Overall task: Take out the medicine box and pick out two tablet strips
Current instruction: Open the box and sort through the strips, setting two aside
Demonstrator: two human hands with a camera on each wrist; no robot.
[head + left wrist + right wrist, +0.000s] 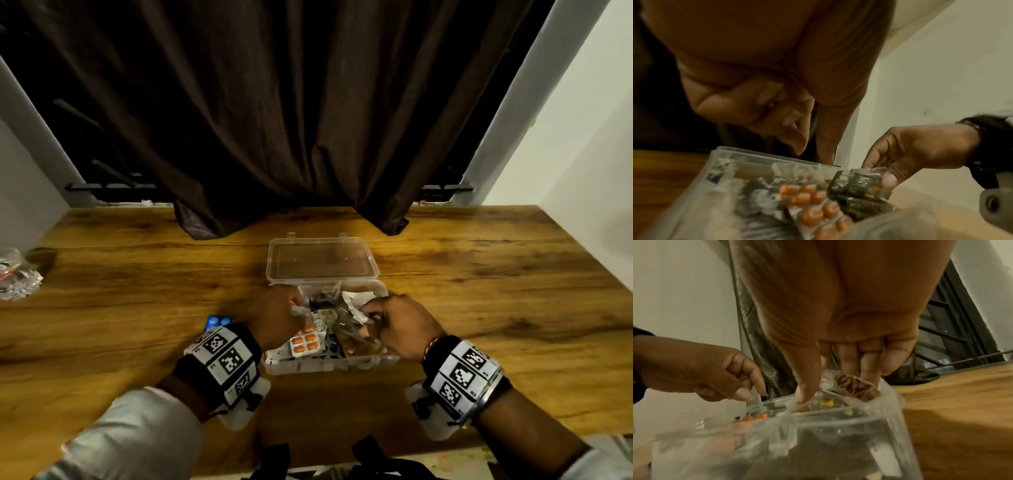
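Wood-grain bench (479, 274), dark brown curtain (274, 102) draped onto its far edge. Clear plastic medicine box (373, 359) sits mid-bench, hinged lid (322, 260) flat open behind it. Inside: jumbled foil and blister strips; an orange-tablet strip (305, 342) lies on top at the near left. Right hand (404, 325) pinches a dark strip with yellow pills (861, 185), thumb on top; the left wrist view shows this grip best. Left hand (274, 315) is curled over the box's left side; whether it holds anything, cannot tell. Blue blister strip (219, 321) lies on the bench beside the left wrist, seen only from the head view. Any print is too blurred to read.
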